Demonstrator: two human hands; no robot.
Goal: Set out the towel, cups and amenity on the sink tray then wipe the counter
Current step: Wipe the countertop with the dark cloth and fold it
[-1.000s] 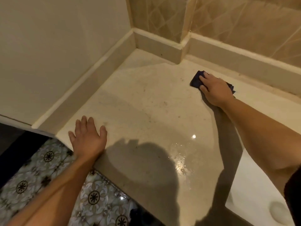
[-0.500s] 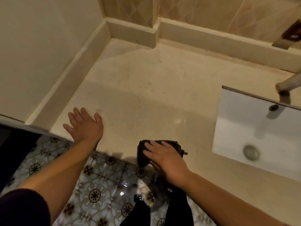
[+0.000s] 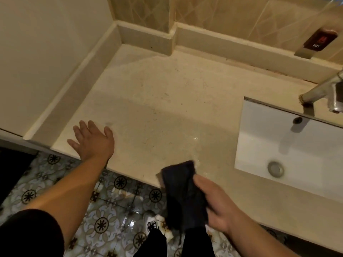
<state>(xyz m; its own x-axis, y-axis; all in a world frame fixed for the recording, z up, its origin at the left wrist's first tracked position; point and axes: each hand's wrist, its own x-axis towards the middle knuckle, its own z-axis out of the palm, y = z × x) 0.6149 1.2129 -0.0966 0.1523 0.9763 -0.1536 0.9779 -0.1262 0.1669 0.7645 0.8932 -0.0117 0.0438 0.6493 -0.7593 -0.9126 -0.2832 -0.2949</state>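
A beige stone counter fills the middle of the view, with small dark specks and a wet shine near its front edge. My left hand lies flat on the counter's front left corner, fingers spread, holding nothing. My right hand grips a dark folded cloth at the counter's front edge; the cloth hangs partly past the edge, its top end over the counter. No towel, cups, amenity or tray are in view.
A white rectangular sink with a round drain is set into the counter at the right. A metal faucet reaches over it. Raised stone ledges line the back and left. Patterned floor tiles lie below.
My right hand pulled the cloth from the back of the counter to its front edge, then lifted it partly off the edge. The view shifted right, showing the sink. My left hand stayed put.
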